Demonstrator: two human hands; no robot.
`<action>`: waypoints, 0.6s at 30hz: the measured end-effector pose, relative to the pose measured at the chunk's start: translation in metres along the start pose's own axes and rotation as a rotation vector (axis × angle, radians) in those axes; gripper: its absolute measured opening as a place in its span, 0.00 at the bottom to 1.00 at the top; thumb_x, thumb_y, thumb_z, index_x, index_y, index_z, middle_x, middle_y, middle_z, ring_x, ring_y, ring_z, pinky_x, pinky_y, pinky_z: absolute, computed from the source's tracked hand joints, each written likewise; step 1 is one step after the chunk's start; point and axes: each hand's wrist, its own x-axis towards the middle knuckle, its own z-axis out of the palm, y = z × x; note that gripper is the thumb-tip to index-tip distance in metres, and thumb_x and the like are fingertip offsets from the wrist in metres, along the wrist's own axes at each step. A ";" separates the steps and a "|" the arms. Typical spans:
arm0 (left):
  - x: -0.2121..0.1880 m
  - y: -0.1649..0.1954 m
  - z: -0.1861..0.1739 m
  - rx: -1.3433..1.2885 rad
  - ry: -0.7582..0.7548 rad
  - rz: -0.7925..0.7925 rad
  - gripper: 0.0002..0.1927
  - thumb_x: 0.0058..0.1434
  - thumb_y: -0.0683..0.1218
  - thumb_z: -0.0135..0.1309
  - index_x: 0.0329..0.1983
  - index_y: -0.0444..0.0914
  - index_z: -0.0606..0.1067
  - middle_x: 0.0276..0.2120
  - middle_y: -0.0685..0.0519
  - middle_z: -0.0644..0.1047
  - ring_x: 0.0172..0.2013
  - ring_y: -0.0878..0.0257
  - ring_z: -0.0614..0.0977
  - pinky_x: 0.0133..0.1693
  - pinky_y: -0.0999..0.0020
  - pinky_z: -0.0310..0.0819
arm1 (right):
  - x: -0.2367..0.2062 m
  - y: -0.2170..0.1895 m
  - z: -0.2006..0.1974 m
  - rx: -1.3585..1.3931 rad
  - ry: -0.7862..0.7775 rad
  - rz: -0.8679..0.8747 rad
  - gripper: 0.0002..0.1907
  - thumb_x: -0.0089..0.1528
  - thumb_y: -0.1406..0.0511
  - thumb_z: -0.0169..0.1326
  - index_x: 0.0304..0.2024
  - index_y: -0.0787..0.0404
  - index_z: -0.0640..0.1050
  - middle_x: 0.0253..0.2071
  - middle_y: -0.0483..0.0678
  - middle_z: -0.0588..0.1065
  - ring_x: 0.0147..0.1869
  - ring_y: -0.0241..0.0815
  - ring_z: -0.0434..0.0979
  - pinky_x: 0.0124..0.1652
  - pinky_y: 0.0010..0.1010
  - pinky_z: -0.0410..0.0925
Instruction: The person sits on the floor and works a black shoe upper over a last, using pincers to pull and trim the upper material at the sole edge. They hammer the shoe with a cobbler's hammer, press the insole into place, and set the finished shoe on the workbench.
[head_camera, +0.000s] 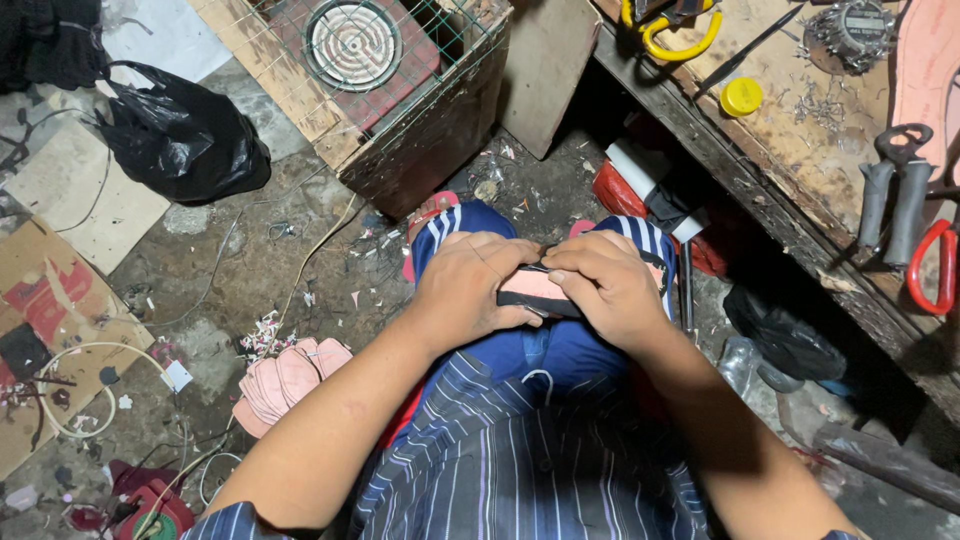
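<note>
Both of my hands meet over my lap, above blue shorts with white stripes. My left hand (470, 288) and my right hand (603, 285) press together on a small flat pink piece with a black edge (533, 291), gripped between the fingers and thumbs. Most of the piece is hidden under my fingers. A black strap runs from it toward my right knee.
A stack of pink sole-shaped pieces (285, 380) lies on the dirty floor at the left. A wooden box with a coil heater (352, 42) stands ahead. A black plastic bag (185, 135) sits far left. The workbench (800, 180) at right holds pliers (895, 195), a yellow lid and scraps.
</note>
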 end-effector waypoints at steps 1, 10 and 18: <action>0.000 0.000 0.000 -0.001 -0.003 -0.003 0.35 0.38 0.57 0.74 0.50 0.42 0.77 0.47 0.56 0.81 0.50 0.57 0.80 0.50 0.59 0.67 | 0.000 0.000 0.001 0.010 0.013 -0.007 0.07 0.60 0.69 0.60 0.42 0.61 0.82 0.45 0.47 0.81 0.51 0.47 0.78 0.54 0.37 0.66; 0.000 -0.002 0.001 -0.005 0.004 0.011 0.34 0.39 0.57 0.73 0.49 0.42 0.77 0.47 0.55 0.81 0.49 0.57 0.81 0.49 0.60 0.67 | 0.000 -0.001 0.003 -0.035 0.042 -0.073 0.08 0.59 0.69 0.61 0.41 0.61 0.83 0.44 0.47 0.81 0.51 0.47 0.80 0.55 0.38 0.66; -0.001 -0.002 0.002 -0.007 0.008 0.025 0.33 0.41 0.57 0.73 0.49 0.42 0.77 0.48 0.56 0.81 0.50 0.57 0.80 0.49 0.60 0.68 | -0.002 0.003 0.002 -0.055 0.023 -0.121 0.10 0.57 0.71 0.59 0.41 0.61 0.82 0.45 0.47 0.81 0.54 0.48 0.79 0.57 0.39 0.67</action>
